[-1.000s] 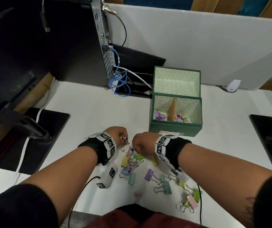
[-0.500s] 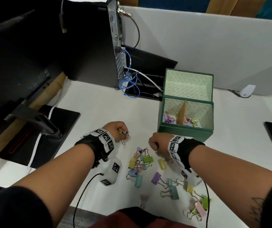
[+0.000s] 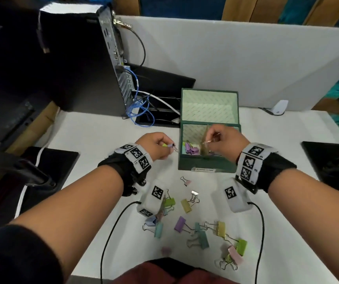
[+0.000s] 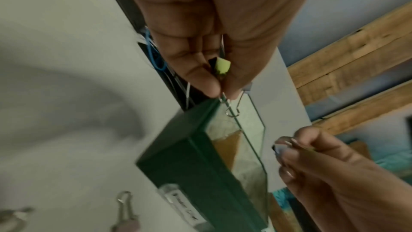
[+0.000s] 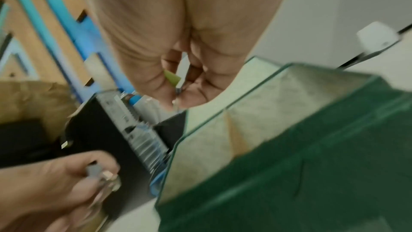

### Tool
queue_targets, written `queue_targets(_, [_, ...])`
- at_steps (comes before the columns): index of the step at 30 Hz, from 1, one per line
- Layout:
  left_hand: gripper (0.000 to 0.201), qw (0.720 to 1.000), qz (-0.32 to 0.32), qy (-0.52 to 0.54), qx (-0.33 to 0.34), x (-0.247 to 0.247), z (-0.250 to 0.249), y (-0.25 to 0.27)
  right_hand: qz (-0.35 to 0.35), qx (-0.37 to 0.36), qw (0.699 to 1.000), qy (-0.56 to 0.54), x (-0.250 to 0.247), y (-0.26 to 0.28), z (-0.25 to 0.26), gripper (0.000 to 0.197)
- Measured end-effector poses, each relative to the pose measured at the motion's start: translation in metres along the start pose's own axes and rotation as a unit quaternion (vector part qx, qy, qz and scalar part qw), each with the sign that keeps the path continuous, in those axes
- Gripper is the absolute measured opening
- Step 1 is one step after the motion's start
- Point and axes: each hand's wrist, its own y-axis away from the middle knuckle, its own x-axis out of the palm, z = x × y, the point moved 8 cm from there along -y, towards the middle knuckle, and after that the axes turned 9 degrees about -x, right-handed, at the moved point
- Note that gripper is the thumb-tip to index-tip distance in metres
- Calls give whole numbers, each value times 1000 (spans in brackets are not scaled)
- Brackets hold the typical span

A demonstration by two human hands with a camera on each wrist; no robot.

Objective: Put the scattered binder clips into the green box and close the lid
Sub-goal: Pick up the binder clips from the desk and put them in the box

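Held clips in both fists: right hand (image 3: 223,141) above the open green box (image 3: 205,163) at frame center, left hand (image 3: 154,147) just left of it, pinching a yellow-green clip (image 4: 221,66).

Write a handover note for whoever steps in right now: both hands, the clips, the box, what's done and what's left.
Left hand: pinching clips, one yellow-green, just left of the green box.
Right hand: over the open box, fingers curled round a clip, not yet dropped.
Box: lid up; a cardboard divider inside, with some purple clips already in the left compartment.
Left to do: drop what both hands hold, gather the scattered clips on the table in front of the box, then close the lid.
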Motion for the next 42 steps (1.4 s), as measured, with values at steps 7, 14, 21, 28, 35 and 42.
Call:
queue_targets(7, [20, 999, 32, -39, 19, 52, -55, -10, -51, 125, 991, -2, -33, 8, -53, 28])
queue_targets(14, [18, 994, 48, -98, 21, 85, -87, -11, -58, 87, 994, 10, -41, 38, -63, 25])
queue_targets(21, [33, 996, 42, -67, 51, 77, -81, -3, 12, 61, 998, 15, -17, 54, -62, 23])
queue_targets(28, [28, 996, 30, 31, -73, 7, -6, -4, 220, 7, 969, 113, 51, 44, -41, 24])
queue_targets(35, [48, 931, 77, -342, -105, -8, 62, 18, 382, -102, 877, 274, 112, 42, -30, 67])
queue_targets(42, [64, 867, 153, -464, -95, 12, 104, 35, 399, -197, 829, 337, 140, 43, -32, 62])
